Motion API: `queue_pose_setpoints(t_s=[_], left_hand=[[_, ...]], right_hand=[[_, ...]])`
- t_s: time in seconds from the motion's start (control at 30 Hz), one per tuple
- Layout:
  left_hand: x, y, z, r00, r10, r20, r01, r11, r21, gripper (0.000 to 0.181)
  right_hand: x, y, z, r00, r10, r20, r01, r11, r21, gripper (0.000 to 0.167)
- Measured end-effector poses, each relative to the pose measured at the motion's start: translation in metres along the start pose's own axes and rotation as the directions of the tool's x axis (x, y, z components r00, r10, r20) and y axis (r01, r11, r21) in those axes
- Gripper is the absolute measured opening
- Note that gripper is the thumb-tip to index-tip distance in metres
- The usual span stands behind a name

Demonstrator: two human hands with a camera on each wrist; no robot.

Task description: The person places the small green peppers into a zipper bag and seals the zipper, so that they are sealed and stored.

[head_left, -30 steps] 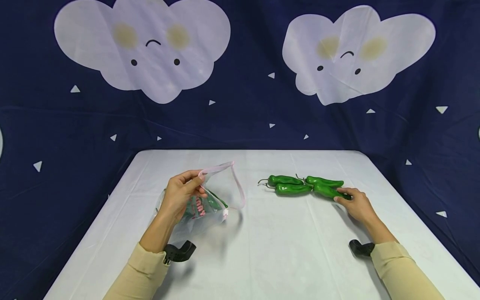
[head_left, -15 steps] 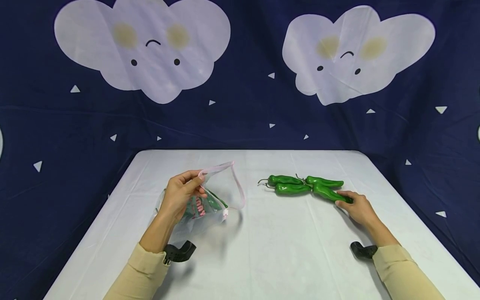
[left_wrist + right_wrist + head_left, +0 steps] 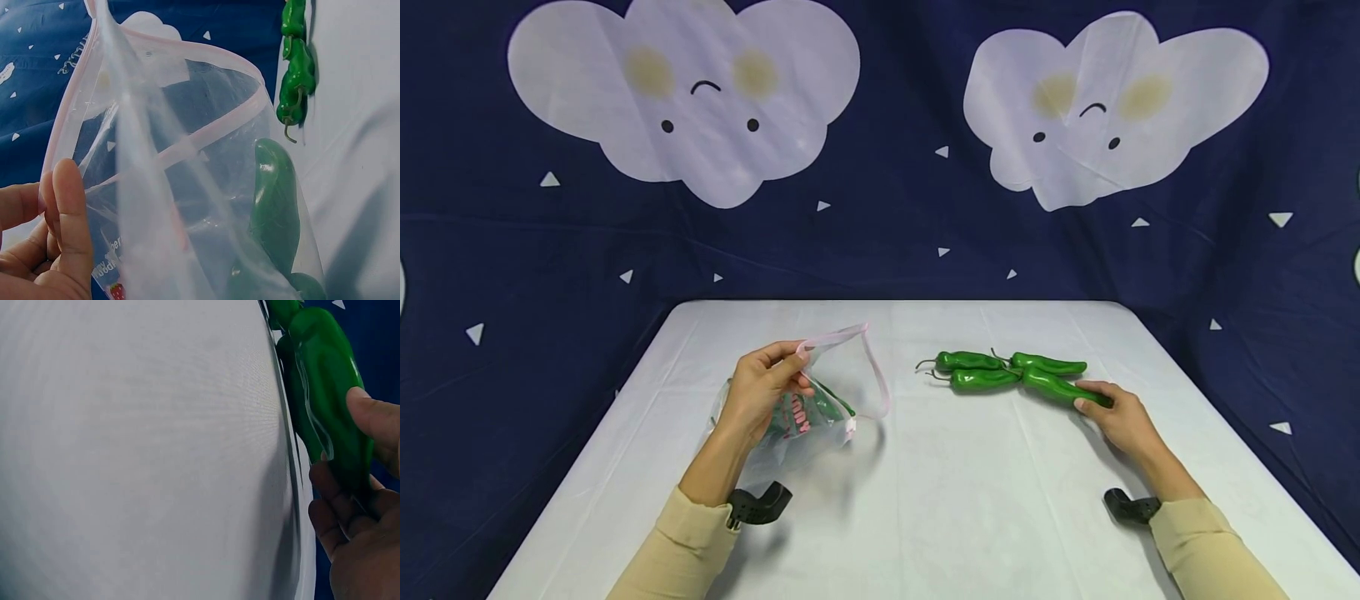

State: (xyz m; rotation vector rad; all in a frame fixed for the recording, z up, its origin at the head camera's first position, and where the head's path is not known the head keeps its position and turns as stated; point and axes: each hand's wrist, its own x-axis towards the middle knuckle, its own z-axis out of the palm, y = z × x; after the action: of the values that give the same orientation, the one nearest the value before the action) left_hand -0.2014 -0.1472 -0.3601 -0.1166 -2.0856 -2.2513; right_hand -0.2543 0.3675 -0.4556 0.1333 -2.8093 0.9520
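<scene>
My left hand (image 3: 760,387) pinches the pink-edged rim of a clear zip bag (image 3: 820,442) on the left of the table. The bag's mouth gapes towards the right. Green peppers (image 3: 275,206) show through its plastic, along with pink printing. On the right, my right hand (image 3: 1122,417) grips the tip end of a green chili pepper (image 3: 1056,387) between thumb and fingers. That pepper's stem end lies against the other peppers. Beside it are a pepper (image 3: 1048,364) behind and two more to the left, the front one (image 3: 983,380) nearer me.
A white cloth covers the table (image 3: 955,500). Behind it hangs a dark blue curtain (image 3: 895,233) with white clouds and small triangles. A black wrist camera (image 3: 760,503) sits on the left wrist, another (image 3: 1131,506) on the right.
My right hand has shifted slightly right and towards me, with the gripped pepper sliding a little right too. The left hand and bag have stayed put.
</scene>
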Motion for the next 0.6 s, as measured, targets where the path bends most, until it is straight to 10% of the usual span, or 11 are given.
queue_pose_setpoints(t_s=[0.6], left_hand=[[0.0003, -0.0025, -0.0004, 1.000, 0.032, 0.000, -0.032, 0.999, -0.004, 0.036]], right_hand=[[-0.0081, -0.0074, -0.0030, 0.996, -0.017, -0.088, 0.029, 0.990, 0.138, 0.043]])
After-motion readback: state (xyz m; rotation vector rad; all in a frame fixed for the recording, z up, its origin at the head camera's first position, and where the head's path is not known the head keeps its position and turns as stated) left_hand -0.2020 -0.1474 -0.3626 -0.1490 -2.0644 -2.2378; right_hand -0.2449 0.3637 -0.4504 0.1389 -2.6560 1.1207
